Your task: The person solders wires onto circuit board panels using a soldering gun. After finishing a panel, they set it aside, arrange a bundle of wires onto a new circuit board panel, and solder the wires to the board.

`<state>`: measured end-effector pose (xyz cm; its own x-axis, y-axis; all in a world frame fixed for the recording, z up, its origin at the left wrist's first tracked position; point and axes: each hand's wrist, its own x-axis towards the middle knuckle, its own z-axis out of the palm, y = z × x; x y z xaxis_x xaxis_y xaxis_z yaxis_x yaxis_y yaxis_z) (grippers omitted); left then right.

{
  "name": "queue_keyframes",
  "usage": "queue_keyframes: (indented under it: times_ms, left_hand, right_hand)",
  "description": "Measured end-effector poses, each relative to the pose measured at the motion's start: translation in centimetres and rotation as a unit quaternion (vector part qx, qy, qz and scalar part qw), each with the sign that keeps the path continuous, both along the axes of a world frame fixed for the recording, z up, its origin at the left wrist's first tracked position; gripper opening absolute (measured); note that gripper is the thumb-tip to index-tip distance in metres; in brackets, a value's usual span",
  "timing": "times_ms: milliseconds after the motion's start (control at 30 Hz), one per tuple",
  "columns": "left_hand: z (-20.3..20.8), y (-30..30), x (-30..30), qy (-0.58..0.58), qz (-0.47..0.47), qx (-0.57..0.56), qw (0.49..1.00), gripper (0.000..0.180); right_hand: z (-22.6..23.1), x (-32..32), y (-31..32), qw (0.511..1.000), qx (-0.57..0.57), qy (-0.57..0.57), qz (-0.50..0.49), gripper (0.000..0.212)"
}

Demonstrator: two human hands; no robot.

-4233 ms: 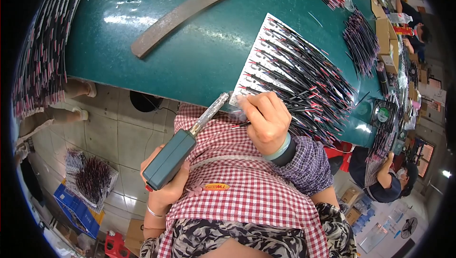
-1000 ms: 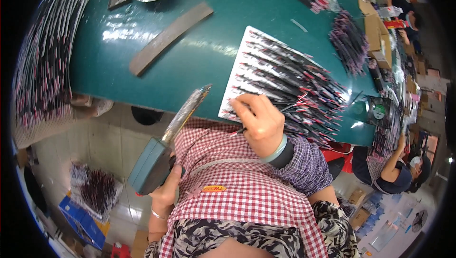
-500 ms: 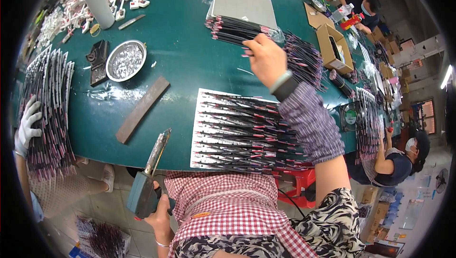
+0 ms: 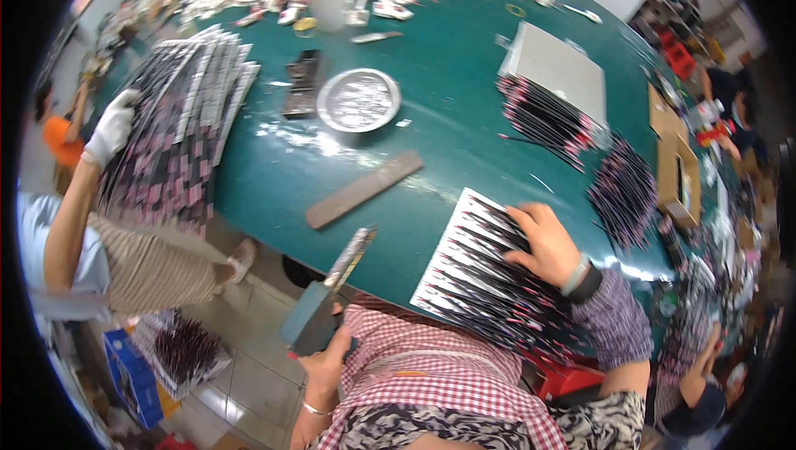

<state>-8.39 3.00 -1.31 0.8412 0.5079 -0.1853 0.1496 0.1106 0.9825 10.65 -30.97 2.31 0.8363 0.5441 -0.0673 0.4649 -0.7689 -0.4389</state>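
My left hand (image 4: 327, 357) is closed round the handle of a teal pistol-grip tool (image 4: 308, 317), whose long worn metal barrel points up over the table edge. My right hand (image 4: 543, 244) lies low over a white board (image 4: 445, 255) with rows of thin black wires on it. The thumb and forefinger are apart, nearest the wires (image 4: 489, 284) on the board's far side; the other fingers are mostly hidden. Farther off, a bundle of black wires with pink ends (image 4: 547, 118) leans against a grey flat block (image 4: 564, 69). Another wire pile (image 4: 623, 189) lies to its right.
On the green table (image 4: 452, 114) are a brown bar (image 4: 365, 189), a metal bowl (image 4: 358, 124) of shiny material, a black holder (image 4: 303, 85) and a knife (image 4: 376, 37). White parts heap at the back. At left, a person's gloved hand (image 4: 114, 129) holds wire-covered boards (image 4: 178, 110).
My right hand has come down from the wire bundle to the board, its fingers parting. The view has swung left, so the scene sits farther right. My left hand keeps the tool.
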Motion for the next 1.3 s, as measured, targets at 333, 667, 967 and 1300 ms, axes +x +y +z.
queue_keyframes:
  times_ms: [333,667,967,1300]
  left_hand:
    - [0.1,1.9,-0.6,-0.078,0.038,0.046,0.995,0.043]
    - [0.9,6.1,-4.3,-0.133,0.294,0.024,0.946,0.037]
    - [-4.1,5.0,-12.1,0.009,0.373,0.259,0.891,0.037]
    - [-8.1,11.6,-12.4,0.014,0.085,0.471,0.878,0.036]
  right_hand:
    - [-0.5,3.6,-0.1,0.987,-0.042,0.15,0.042,0.076]
    - [10.3,7.6,12.9,0.944,0.188,0.224,0.152,0.048]
    - [12.8,20.9,40.1,0.731,0.561,0.387,0.034,0.022]
    - [1.6,26.0,48.2,0.929,0.369,0.027,-0.03,0.033]
